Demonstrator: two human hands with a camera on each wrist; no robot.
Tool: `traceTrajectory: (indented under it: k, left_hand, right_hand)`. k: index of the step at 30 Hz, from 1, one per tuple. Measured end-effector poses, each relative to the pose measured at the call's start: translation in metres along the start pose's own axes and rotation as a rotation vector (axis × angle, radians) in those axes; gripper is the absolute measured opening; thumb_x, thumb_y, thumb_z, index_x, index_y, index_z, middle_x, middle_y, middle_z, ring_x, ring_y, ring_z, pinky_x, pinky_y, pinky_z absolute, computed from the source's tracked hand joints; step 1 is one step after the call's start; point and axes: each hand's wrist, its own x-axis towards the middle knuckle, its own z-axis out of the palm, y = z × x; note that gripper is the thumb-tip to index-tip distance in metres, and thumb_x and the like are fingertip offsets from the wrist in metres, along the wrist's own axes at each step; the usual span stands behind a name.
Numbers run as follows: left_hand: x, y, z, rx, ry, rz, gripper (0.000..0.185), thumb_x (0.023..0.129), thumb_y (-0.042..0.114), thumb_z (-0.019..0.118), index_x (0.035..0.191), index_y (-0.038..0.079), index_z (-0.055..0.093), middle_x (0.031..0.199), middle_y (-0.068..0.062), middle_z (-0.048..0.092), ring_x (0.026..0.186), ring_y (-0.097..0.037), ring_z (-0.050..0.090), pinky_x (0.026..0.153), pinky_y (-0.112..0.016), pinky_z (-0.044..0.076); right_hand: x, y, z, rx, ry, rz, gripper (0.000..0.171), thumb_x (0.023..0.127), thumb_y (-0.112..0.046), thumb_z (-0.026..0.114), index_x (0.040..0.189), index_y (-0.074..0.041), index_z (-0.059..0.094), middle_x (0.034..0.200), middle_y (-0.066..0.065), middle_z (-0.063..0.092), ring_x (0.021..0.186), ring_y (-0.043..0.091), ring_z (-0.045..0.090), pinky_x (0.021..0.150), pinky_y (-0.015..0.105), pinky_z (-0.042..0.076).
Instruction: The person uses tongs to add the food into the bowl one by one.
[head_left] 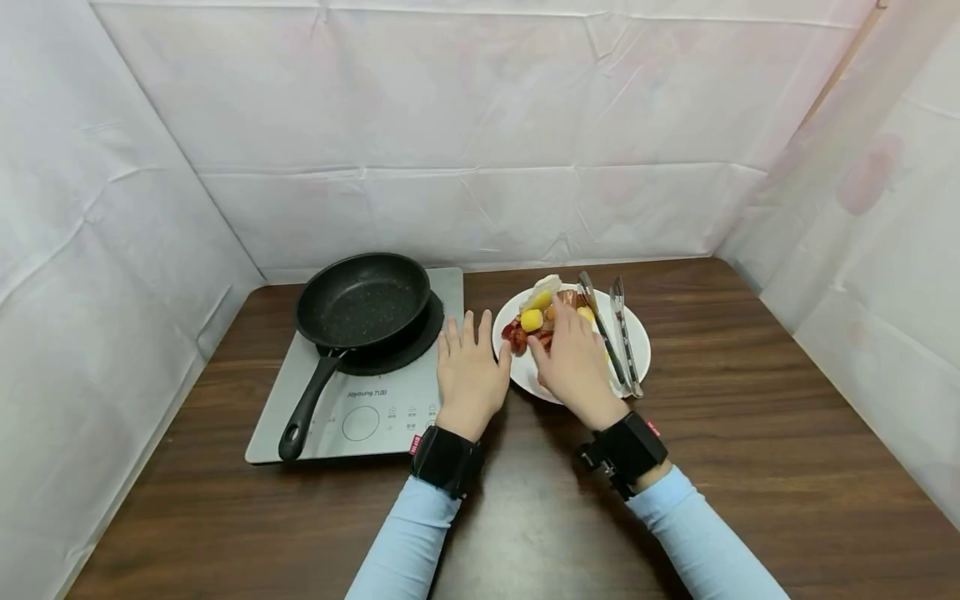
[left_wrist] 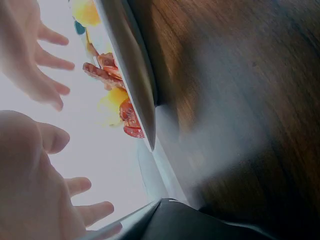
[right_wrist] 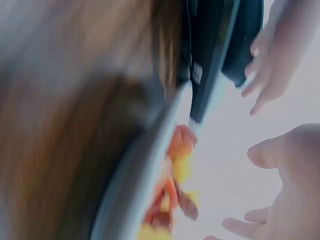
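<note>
Reaching both hands toward plate (head_left: 636,337): left hand (head_left: 469,372) at 9 o'clock, right hand (head_left: 576,364) over food (head_left: 534,321), fingers spreading, gripping nothing. Plate likely stiff, breakable; gripping opposite rims looking best.

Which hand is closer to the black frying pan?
The left hand. It rests flat on the cooktop just right of the frying pan. The right hand is farther away, over the plate.

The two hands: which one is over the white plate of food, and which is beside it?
The right hand reaches over the white plate, above the food. The left hand lies flat between plate and induction cooker.
</note>
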Motion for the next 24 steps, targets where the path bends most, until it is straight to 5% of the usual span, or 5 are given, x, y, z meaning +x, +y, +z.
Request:
traceTrajectory:
  k: [14,19,24]
  left_hand:
    - [-0.002,0.004,0.002,0.024,-0.065,0.021,0.064,0.108,0.049,0.034,0.164,0.018,0.024,0.169,-0.013,0.026,0.159,-0.038,0.016,0.128,-0.052,0.015]
    - [-0.003,0.004,0.004,0.042,-0.071,0.018,0.064,0.108,0.049,0.036,0.163,0.018,0.025,0.168,-0.013,0.028,0.158,-0.038,0.017,0.128,-0.053,0.016]
    - [-0.006,0.004,0.007,0.041,-0.061,0.025,0.064,0.107,0.048,0.039,0.162,0.017,0.028,0.167,-0.014,0.030,0.158,-0.039,0.019,0.127,-0.054,0.017]
  right_hand:
    - [0.004,0.076,-0.043,-0.050,-0.092,0.256,0.079,0.104,-0.043,0.048,0.140,0.026,0.034,0.132,0.047,0.041,0.122,0.059,0.042,0.098,0.065,0.042]
    - [0.004,0.085,-0.038,0.012,-0.200,0.295,0.086,0.104,-0.050,0.046,0.142,0.026,0.031,0.131,0.046,0.040,0.115,0.057,0.052,0.093,0.062,0.047]
    - [0.006,0.087,-0.033,-0.025,-0.190,0.270,0.076,0.105,-0.047,0.046,0.137,0.022,0.037,0.124,0.040,0.049,0.107,0.053,0.058,0.084,0.059,0.050]
